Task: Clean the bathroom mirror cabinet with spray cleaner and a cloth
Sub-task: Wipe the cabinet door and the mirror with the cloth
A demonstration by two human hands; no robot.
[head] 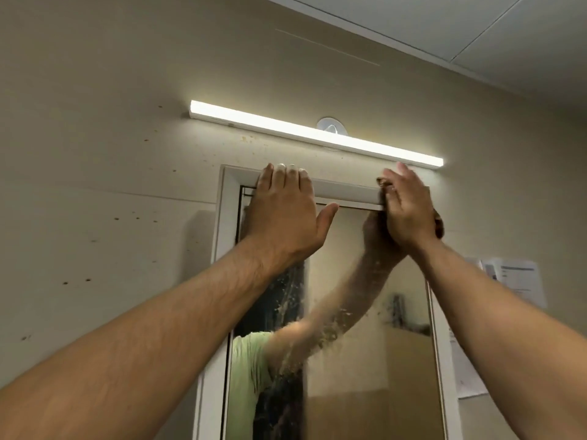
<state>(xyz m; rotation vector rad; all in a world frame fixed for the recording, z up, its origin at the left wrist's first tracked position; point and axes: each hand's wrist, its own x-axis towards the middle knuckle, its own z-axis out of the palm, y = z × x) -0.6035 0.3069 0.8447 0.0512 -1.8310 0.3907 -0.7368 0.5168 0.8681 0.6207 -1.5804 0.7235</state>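
Note:
The mirror cabinet (227, 217) has a white frame, and its mirror glass (349, 281) is smeared with dried splatter. My left hand (286, 214) lies flat on the frame's top left corner, fingertips reaching the top edge. My right hand (406, 211) is at the top right corner and holds a dark brown cloth (440, 227) against the frame and glass. The cloth shows only at the hand's edges. No spray bottle is in view. Both arms are reflected in the glass.
A lit white light bar (317, 136) hangs on the wall just above the cabinet, close over both hands. Paper notices (521, 281) are stuck to the wall at the right. The beige wall at the left is dotted with brown specks.

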